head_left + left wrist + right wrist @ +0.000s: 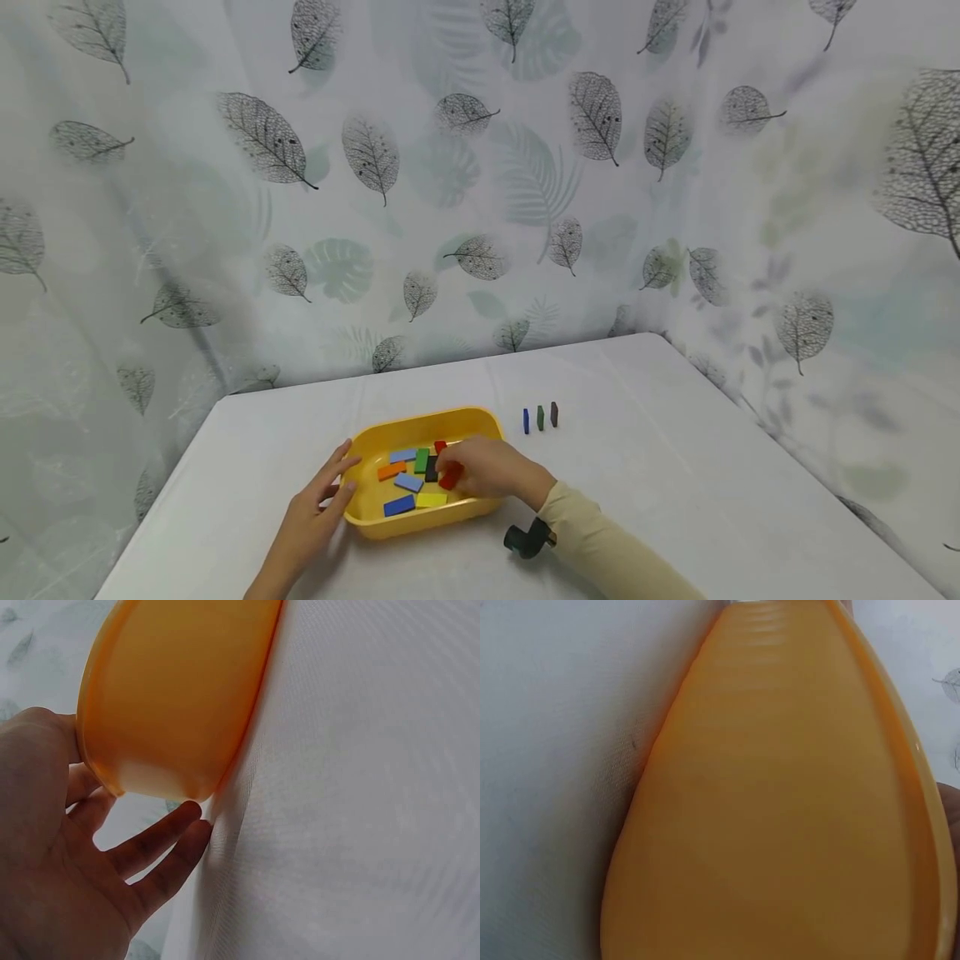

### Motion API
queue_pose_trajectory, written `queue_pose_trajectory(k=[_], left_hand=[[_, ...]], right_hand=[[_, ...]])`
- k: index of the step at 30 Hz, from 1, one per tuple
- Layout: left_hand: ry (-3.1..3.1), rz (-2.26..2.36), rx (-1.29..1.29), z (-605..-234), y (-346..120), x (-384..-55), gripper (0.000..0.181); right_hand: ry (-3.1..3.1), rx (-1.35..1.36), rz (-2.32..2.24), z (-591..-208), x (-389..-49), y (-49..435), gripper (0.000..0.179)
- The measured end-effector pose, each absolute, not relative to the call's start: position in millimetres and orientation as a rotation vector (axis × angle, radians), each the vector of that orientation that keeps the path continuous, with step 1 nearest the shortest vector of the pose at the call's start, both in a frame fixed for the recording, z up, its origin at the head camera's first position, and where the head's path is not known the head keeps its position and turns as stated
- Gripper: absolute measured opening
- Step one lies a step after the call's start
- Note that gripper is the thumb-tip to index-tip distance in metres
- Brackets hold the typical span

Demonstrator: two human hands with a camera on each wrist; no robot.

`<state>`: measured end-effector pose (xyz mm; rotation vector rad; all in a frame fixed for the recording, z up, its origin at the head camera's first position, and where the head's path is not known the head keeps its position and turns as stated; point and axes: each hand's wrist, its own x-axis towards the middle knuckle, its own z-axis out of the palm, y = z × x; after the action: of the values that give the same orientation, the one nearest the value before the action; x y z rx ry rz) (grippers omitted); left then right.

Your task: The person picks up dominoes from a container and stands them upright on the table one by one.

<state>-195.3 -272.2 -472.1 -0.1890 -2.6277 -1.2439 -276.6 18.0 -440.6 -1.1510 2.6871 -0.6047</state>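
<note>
A yellow tray (420, 523) sits on the white table, holding several flat coloured blocks. Inside lie an orange block (392, 471), a green block (422, 460), a dark blue block (399, 505), a yellow block (431, 500), a black block (431, 468) and two light blue ones. My left hand (311, 508) holds the tray's left end, thumb and fingers over the rim (84, 742), two other fingers outside it. Over the tray's right half, my right hand (486, 467) pinches a red block (452, 477). Another red block (440, 447) shows behind it. In the right wrist view, the tray wall (772, 795) hides the fingertips.
On the table right of the tray, a blue block (526, 421), a green block (540, 417) and a brown block (554, 414) stand on end in a row. A black wrist camera (528, 538) hangs by the right sleeve. Leaf-patterned curtains (450, 208) enclose the table.
</note>
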Motion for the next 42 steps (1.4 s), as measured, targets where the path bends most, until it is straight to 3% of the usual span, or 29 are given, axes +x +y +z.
queue_pose_trajectory(k=[21,27,34,42], left_hand=[[-2.67,-1.258,-0.156,-475.0,-273.2,-196.0,0.04],[-2.682,-1.266,-0.152,-476.9,-274.7,-196.8,0.04],[-2.678,-1.262,-0.165,-476.1,-274.9,-197.3,0.039],[-2.683,-1.268,-0.163,-473.2,-274.6,-197.3,0.04]], right_hand=[[2.702,-1.017,-0.387,-439.7,-272.1,11.1,0.014],[2.732,-1.021,-0.409,-440.2,-274.2,11.4,0.029],[2.729,-1.089,-0.475,-441.9,-274.9,15.5,0.018],[2.744,-1.125,-0.523,-441.8,-276.7,16.1,0.021]])
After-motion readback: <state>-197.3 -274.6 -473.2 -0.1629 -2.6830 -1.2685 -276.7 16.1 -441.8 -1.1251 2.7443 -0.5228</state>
